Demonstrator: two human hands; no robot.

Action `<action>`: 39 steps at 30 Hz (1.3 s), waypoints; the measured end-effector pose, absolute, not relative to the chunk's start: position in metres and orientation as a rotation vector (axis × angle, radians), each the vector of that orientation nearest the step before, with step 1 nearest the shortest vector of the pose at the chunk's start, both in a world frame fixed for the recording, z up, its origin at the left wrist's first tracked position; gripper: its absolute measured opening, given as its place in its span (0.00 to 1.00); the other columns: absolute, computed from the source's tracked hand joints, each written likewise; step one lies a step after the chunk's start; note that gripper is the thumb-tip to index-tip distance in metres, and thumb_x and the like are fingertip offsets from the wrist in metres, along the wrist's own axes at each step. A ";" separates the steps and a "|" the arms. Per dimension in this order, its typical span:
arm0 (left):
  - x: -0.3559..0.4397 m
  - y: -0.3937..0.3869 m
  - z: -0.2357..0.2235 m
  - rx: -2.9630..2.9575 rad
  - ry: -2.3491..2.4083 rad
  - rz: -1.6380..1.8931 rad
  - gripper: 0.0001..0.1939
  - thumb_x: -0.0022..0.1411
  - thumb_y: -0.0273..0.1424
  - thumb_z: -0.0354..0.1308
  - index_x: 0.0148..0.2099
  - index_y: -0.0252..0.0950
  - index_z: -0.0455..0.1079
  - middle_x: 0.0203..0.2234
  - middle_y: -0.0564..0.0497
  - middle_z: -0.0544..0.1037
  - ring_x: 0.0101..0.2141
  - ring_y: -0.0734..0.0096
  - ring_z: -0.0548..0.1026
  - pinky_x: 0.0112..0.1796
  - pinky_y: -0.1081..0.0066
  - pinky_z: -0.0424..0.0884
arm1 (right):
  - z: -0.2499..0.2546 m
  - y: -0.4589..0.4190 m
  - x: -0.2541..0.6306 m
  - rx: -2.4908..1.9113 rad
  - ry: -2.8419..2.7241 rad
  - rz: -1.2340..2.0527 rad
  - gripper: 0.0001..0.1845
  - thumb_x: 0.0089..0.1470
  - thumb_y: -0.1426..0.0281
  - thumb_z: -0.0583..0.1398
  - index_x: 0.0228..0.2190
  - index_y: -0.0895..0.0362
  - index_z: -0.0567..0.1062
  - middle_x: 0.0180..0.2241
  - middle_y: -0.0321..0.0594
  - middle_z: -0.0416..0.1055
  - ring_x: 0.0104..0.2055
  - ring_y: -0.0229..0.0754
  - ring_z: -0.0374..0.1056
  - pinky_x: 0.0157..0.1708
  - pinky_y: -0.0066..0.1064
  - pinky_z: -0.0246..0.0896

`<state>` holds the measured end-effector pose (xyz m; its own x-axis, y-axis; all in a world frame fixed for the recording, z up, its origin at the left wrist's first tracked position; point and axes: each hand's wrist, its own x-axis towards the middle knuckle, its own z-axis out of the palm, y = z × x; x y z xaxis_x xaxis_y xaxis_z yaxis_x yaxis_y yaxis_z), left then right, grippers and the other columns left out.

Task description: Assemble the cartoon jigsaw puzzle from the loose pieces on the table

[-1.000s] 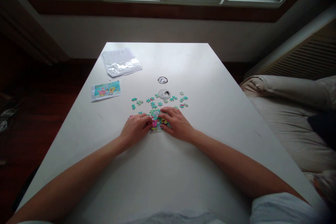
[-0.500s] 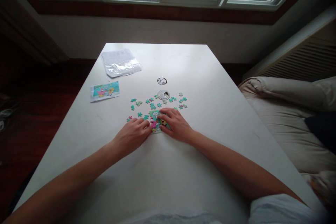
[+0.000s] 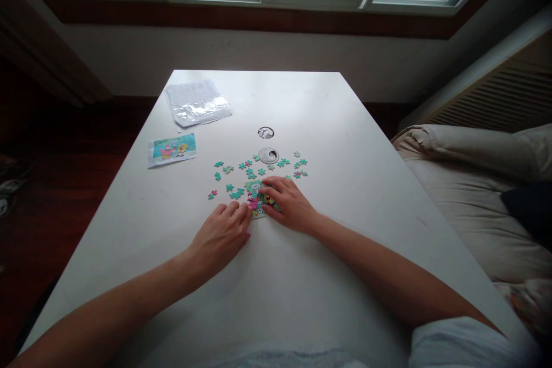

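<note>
A partly joined jigsaw puzzle [image 3: 254,200] with a colourful cartoon picture lies near the middle of the white table. My right hand [image 3: 291,205] rests over its right side, fingers spread and hiding that part. At the puzzle's lower left edge is my left hand [image 3: 223,234], palm down, its fingertips touching or close to the edge and the thumb held apart. No piece shows in the left hand. Loose green puzzle pieces [image 3: 236,193] lie just beyond the left fingers. A pink and green piece [image 3: 213,194] sits farther left.
Several more loose pieces [image 3: 251,173] are scattered beyond the puzzle. Two round openings, one with a grey ring [image 3: 268,155], are in the table [image 3: 345,184]. A cartoon picture packet [image 3: 172,150] and a clear plastic bag with paper [image 3: 198,103] lie at the left.
My left hand has shifted down toward me, and its thumb has come away from the fingers. Pieces it covered now show. My right hand stays almost still on the puzzle.
</note>
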<state>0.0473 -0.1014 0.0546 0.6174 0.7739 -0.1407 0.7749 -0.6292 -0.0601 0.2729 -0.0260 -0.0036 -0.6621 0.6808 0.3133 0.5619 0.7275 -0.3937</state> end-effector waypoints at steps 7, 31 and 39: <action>0.031 -0.089 0.061 2.758 1.238 -0.204 0.20 0.69 0.37 0.58 0.59 0.34 0.67 0.53 0.43 0.72 0.50 0.55 0.71 0.49 0.58 0.68 | -0.003 -0.026 0.273 -0.959 -2.495 0.369 0.18 0.62 0.64 0.60 0.53 0.53 0.72 0.59 0.49 0.66 0.63 0.53 0.59 0.62 0.50 0.55; -0.030 -0.045 0.076 2.563 1.645 -0.194 0.11 0.67 0.26 0.54 0.47 0.43 0.73 0.44 0.50 0.78 0.43 0.61 0.75 0.39 0.66 0.67 | -0.005 -0.025 0.274 -0.957 -2.498 0.396 0.18 0.63 0.63 0.60 0.53 0.52 0.72 0.59 0.49 0.67 0.63 0.53 0.59 0.62 0.50 0.54; -0.044 -0.029 0.064 2.527 1.454 -0.136 0.11 0.68 0.31 0.49 0.47 0.43 0.72 0.42 0.50 0.77 0.39 0.65 0.75 0.36 0.69 0.65 | -0.004 -0.025 0.274 -0.955 -2.498 0.402 0.18 0.62 0.64 0.60 0.53 0.52 0.72 0.59 0.49 0.67 0.63 0.53 0.59 0.63 0.50 0.54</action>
